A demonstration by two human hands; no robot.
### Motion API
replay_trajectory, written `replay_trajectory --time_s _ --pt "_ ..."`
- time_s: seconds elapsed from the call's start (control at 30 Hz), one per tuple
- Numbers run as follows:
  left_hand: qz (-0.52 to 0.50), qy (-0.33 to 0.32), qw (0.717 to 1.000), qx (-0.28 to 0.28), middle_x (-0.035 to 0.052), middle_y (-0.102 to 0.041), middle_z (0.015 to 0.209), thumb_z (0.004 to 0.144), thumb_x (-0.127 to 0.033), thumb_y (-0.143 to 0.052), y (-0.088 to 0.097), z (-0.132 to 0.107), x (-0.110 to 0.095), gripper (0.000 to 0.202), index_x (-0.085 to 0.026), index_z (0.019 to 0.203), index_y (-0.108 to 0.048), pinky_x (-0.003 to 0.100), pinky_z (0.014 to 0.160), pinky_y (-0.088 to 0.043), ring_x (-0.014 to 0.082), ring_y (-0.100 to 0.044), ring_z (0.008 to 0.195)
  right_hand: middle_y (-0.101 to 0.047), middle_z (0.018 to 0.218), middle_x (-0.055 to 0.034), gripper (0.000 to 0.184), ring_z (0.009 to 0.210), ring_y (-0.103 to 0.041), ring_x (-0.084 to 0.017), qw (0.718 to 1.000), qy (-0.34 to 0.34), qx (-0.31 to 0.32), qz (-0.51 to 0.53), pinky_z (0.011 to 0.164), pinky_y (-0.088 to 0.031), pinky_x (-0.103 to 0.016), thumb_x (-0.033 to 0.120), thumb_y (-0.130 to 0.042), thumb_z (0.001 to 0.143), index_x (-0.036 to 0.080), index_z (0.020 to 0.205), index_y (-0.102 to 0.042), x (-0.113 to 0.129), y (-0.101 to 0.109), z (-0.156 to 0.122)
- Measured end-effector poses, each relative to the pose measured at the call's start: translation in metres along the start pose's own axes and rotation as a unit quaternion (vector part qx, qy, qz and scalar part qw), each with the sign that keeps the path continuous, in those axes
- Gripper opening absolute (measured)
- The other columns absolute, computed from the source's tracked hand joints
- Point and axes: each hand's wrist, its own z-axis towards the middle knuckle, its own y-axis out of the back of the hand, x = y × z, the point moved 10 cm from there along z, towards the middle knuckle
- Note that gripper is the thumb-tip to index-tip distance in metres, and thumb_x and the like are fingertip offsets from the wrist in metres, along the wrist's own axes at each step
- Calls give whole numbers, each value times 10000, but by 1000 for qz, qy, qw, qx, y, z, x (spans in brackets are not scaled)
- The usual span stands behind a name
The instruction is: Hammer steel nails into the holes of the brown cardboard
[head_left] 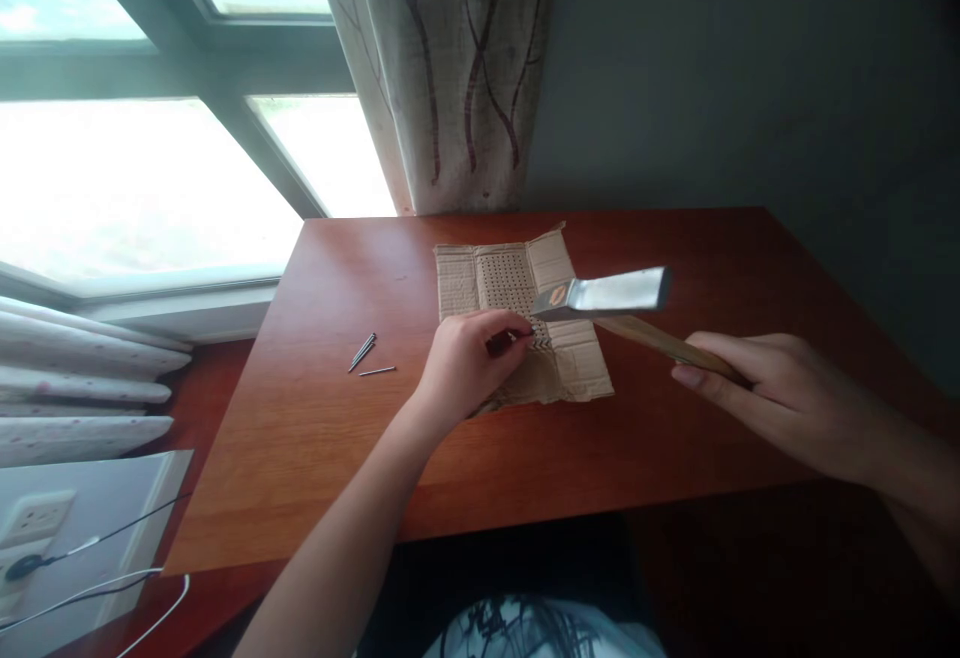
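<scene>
My right hand [787,398] is closed round the wooden handle of a hammer [619,291]. The hammer's metal head hangs in the air just above and to the right of my left fingertips. With its thumb and fingers pinched, my left hand [469,358] holds a nail, mostly hidden, over a creased sheet of cardboard [586,360]. Rows of small dark holes [506,278] run down the middle of the cardboard. Several loose nails [363,351] lie on the table left of my left hand, one of them apart from the rest.
The reddish-brown wooden table [300,458] stands against a wall and a window [135,178]. A patterned curtain [457,68] hangs behind its far edge. At lower left are a wall socket [41,518] and cables [112,588].
</scene>
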Motion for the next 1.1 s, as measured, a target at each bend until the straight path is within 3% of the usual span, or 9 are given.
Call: replay_trajectory --time_s 0.13,0.3,0.53,0.77,0.93,1.1 --pt "16 -5 1000 7 -17 -734 744 821 -137 -679 -2 0 0 72 -189 815 -728 207 589 -444 94 -603 603 -499 596 29 438 532 -501 -135 999 -21 30 -15 551 -354 -292 570 -450 979 226 714 -506 -1 -7 1" --pt "12 -5 1000 5 -17 -737 750 823 -135 -675 -1 0 0 79 -193 827 -728 206 596 -446 97 -616 615 -477 593 34 430 530 -470 -129 1000 -26 10 -2 541 -348 -281 553 -468 976 225 699 -489 -1 0 -2" --pt "55 -5 998 21 -4 -740 779 822 -157 -665 -5 0 0 76 -201 820 -727 224 625 -460 120 -637 655 -505 575 27 431 513 -484 -139 998 -42 37 25 511 -347 -287 554 -515 951 229 669 -502 -6 -13 2" --pt "69 -15 997 24 -6 -740 799 817 -145 -664 -6 0 -3 78 -205 825 -713 224 610 -446 117 -628 644 -502 577 29 416 506 -476 -134 998 -39 19 36 504 -350 -284 545 -531 947 229 678 -520 -7 -7 -2" --pt "68 0 996 60 4 -727 834 849 -155 -638 -4 -1 -4 130 -205 937 -720 239 612 -458 120 -614 652 -496 590 31 416 530 -477 -134 998 -51 26 28 529 -351 -284 549 -527 948 227 685 -518 -14 -12 -1" --pt "139 -36 989 32 58 -728 1117 874 -243 -650 8 -4 -7 205 -221 1067 -714 387 902 -498 232 -635 993 -492 591 32 438 529 -477 -131 997 -63 38 33 524 -356 -280 568 -505 954 225 683 -507 -18 -16 -1"
